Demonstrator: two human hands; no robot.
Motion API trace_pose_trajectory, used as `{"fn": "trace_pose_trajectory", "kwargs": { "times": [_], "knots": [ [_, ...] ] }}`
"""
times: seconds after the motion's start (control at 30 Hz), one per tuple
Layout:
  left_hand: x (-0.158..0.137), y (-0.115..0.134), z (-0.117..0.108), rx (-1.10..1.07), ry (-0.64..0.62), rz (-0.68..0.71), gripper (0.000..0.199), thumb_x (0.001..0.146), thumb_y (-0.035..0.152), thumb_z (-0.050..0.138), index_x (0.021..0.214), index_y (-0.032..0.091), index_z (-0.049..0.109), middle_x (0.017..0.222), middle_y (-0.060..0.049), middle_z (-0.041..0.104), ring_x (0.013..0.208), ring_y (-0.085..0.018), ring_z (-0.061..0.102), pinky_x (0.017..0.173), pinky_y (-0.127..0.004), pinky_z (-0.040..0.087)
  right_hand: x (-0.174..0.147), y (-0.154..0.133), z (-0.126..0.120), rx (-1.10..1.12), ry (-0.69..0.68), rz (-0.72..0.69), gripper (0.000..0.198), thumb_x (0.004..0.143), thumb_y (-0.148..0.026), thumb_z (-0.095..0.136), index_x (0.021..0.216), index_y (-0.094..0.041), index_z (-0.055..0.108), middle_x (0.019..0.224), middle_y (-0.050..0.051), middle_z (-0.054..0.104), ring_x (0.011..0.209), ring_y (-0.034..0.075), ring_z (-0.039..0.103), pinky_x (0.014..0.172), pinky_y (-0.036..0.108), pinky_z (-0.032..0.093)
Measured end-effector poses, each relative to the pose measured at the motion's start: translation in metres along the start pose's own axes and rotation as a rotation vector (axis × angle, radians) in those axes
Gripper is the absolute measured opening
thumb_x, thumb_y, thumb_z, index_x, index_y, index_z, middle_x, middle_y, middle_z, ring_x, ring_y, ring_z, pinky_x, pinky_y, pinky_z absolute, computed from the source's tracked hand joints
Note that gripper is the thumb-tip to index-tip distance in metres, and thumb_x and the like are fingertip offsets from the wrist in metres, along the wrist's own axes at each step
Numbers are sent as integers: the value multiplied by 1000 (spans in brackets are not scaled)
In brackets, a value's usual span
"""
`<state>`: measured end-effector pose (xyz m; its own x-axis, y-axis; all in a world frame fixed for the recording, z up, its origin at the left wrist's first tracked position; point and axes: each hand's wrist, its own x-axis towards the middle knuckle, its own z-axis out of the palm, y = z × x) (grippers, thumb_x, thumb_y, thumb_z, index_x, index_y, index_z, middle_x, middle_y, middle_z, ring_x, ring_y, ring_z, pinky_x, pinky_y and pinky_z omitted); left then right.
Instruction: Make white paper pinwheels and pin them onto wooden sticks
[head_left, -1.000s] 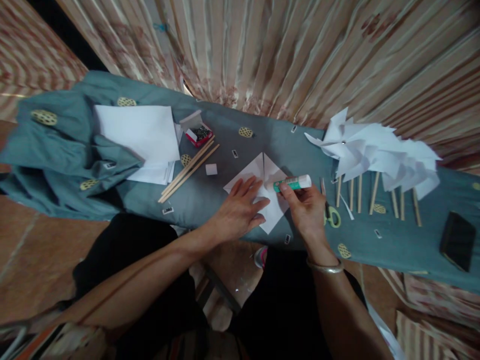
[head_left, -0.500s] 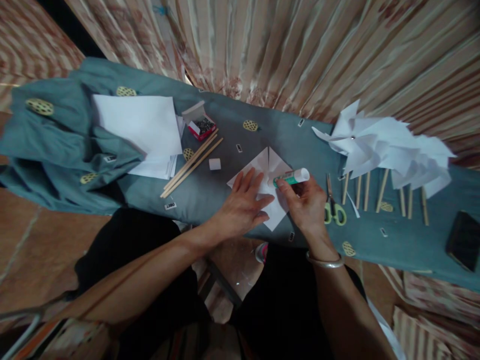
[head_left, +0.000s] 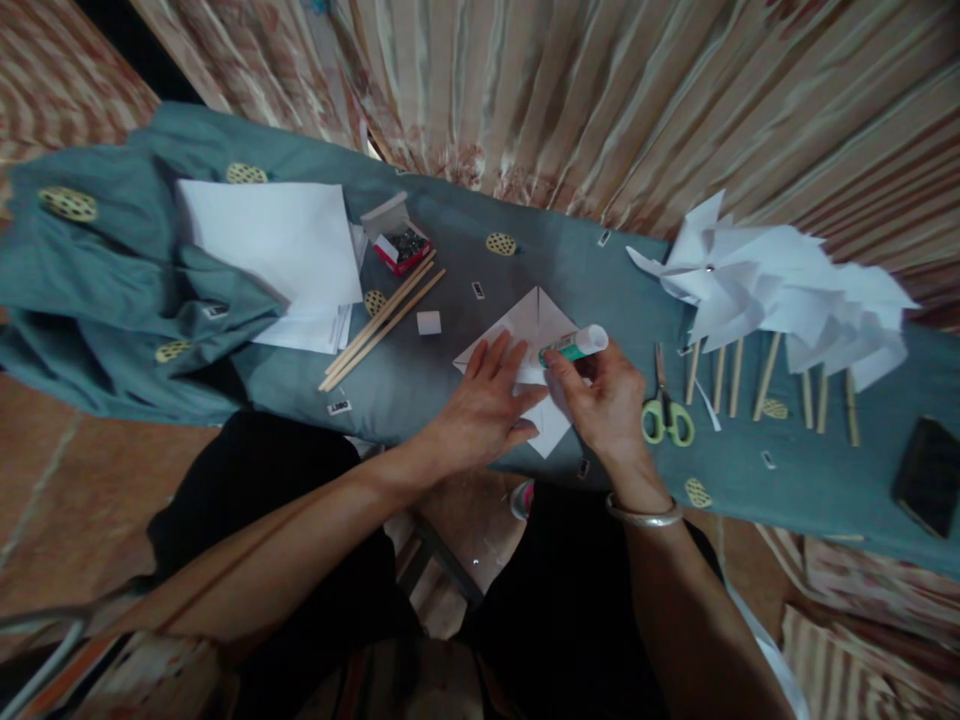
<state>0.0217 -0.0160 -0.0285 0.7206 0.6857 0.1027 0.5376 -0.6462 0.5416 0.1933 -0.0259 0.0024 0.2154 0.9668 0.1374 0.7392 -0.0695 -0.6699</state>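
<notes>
1. Fingers of your right hand [head_left: 609,400] grip the glue stick [head_left: 576,345], its tip at the paper square [head_left: 553,430]; you cannot tell contact.
2. Your left hand [head_left: 481,412] rests on the square, fingers spread.
3. Square lies on the cloth [head_left: 409,405], between white cap [head_left: 429,323] and scissors [head_left: 667,421].

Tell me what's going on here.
Someone's left hand rests spread on a square white paper sheet, while the right hand holds a green-and-white glue stick, its tip at the paper's middle. Off to the right lie green-handled metal scissors and overlapping white paper pinwheels on pale wooden sticks.
</notes>
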Motion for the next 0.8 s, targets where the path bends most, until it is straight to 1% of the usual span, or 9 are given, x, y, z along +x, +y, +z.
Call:
{"fn": "trace_pose_trajectory", "kwargs": {
  "times": [0.17, 0.33, 0.47, 0.57, 0.8],
  "knots": [
    [-1, -2, 2, -7, 15, 11, 48, 82, 43, 68, 126, 25, 61, 159, -12, 25, 147, -42, 12, 115, -66, 16, 1, -5, -2, -8, -45, -21, 33, 83, -52, 62, 93, -20, 63, 75, 5, 71, 67, 22, 67, 64, 33, 48],
    [-1, -2, 2, -6, 23, 14, 45, 82, 43, 68, 123, 24, 62, 158, -12, 26, 147, -42, 13, 115, -65, 16, 2, -8, -4, -9, -87, -54, 27, 84, -47, 62, 93, -21, 62, 75, 3, 71, 67, 21, 67, 62, 32, 48],
    [-1, -1, 1, 6, 18, 15, 46, 83, 45, 66, 124, 25, 61, 158, -12, 28, 147, -42, 14, 114, -66, 18, 2, -10, -5, -25, -111, -65, 25, 84, -45, 62, 92, -22, 61, 73, 2, 70, 66, 21, 67, 61, 32, 47],
    [-1, -2, 2, 5, 15, 15, 48, 83, 45, 67, 125, 24, 61, 158, -13, 28, 147, -42, 13, 115, -66, 17, 1, -10, -5, -25, -125, -73, 24, 83, -45, 62, 92, -22, 61, 72, 2, 70, 67, 21, 67, 61, 31, 47],
    [-1, -4, 4, -19, 37, 20, 48, 83, 46, 65, 126, 27, 60, 159, -10, 27, 147, -41, 13, 115, -66, 16, -1, -10, -9, -7, -166, -87, 25, 84, -45, 61, 96, -22, 62, 74, 2, 71, 66, 20, 67, 62, 30, 49]
  ]
}}
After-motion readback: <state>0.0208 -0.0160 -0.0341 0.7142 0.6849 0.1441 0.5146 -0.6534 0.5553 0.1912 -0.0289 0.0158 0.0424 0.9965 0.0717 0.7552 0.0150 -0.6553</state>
